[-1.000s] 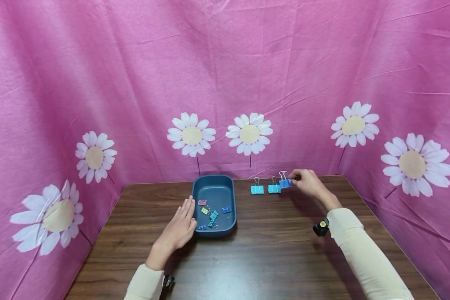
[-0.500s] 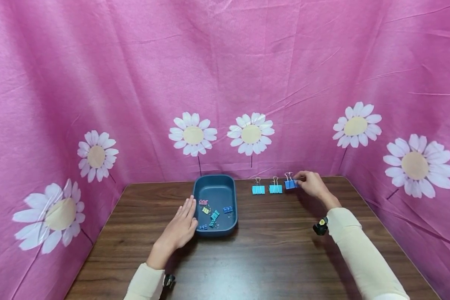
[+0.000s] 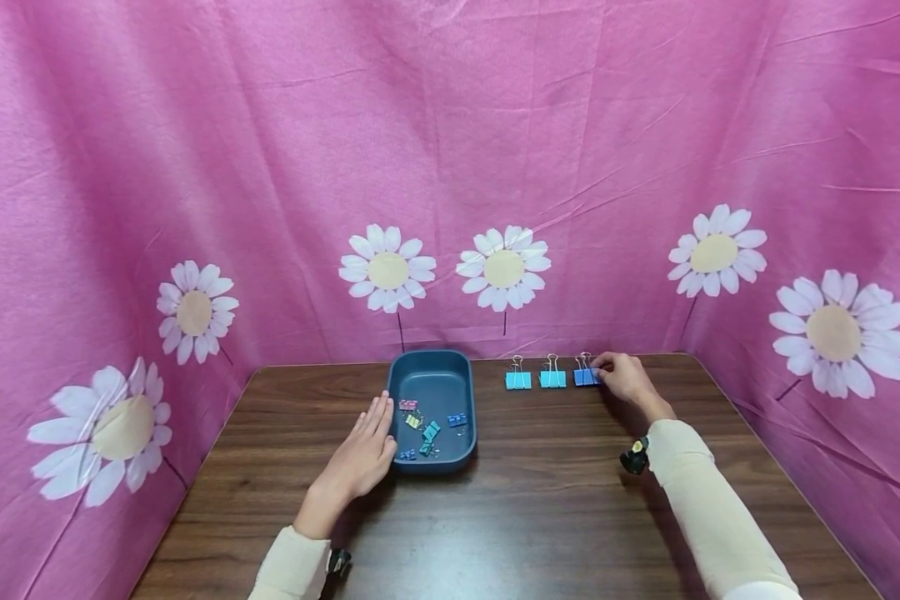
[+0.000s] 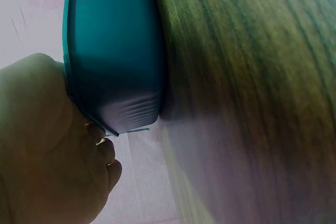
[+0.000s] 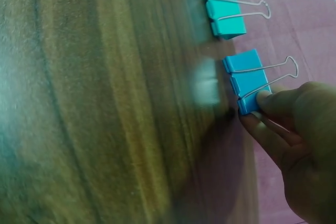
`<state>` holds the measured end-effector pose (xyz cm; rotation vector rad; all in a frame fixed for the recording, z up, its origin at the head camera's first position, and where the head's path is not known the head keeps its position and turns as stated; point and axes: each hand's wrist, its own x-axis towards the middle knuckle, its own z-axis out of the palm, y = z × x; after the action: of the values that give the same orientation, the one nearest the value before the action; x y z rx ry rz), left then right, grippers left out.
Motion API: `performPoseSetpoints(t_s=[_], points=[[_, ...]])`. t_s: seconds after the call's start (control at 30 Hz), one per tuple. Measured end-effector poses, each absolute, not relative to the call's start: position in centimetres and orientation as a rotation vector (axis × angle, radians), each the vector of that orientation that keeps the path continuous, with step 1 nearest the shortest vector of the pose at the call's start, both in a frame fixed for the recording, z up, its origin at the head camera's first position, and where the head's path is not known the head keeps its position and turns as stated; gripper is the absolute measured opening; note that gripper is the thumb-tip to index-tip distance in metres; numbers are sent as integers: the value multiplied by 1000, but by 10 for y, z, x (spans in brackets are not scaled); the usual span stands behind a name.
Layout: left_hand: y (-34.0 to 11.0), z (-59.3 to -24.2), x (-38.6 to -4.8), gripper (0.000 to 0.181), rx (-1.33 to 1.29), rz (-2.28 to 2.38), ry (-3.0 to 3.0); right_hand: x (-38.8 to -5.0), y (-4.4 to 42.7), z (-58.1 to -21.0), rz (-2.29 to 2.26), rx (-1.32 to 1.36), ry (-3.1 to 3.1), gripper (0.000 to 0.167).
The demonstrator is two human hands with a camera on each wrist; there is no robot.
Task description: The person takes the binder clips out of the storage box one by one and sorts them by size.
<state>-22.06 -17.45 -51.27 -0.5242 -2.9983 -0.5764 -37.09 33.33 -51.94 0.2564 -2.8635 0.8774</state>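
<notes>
My right hand [image 3: 630, 380] pinches the end of a blue binder clip [image 3: 587, 377] between thumb and fingers at the table's far side; the right wrist view shows the thumb on the clip's [image 5: 249, 82] face. Left of it stand two turquoise binder clips, a near one [image 3: 552, 379] and a farther one [image 3: 518, 381], in a row with wire handles up. My left hand [image 3: 360, 450] rests with straight fingers against the left side of a dark blue tray [image 3: 468, 400]. Inside lie several small binder clips, among them a pink one [image 3: 408, 405], a yellow one [image 3: 414, 422] and a blue one [image 3: 457, 420].
The brown wooden table [image 3: 555, 517] extends in front of the tray and clips. A pink curtain [image 3: 435, 150] with printed white daisies hangs close behind the table's far edge and along both sides.
My right hand has brought the blue clip a little right and down, from overlapping the near turquoise clip to standing apart in line with the others. The left hand stays at the tray.
</notes>
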Motion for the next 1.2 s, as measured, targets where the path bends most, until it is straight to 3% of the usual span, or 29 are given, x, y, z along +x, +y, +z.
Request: performPoseSetpoints(t_s=[1.2], points=[[-174,-511,-219,64,-525,-586,-2989,-369,327,-528,853,157,-2884,22]])
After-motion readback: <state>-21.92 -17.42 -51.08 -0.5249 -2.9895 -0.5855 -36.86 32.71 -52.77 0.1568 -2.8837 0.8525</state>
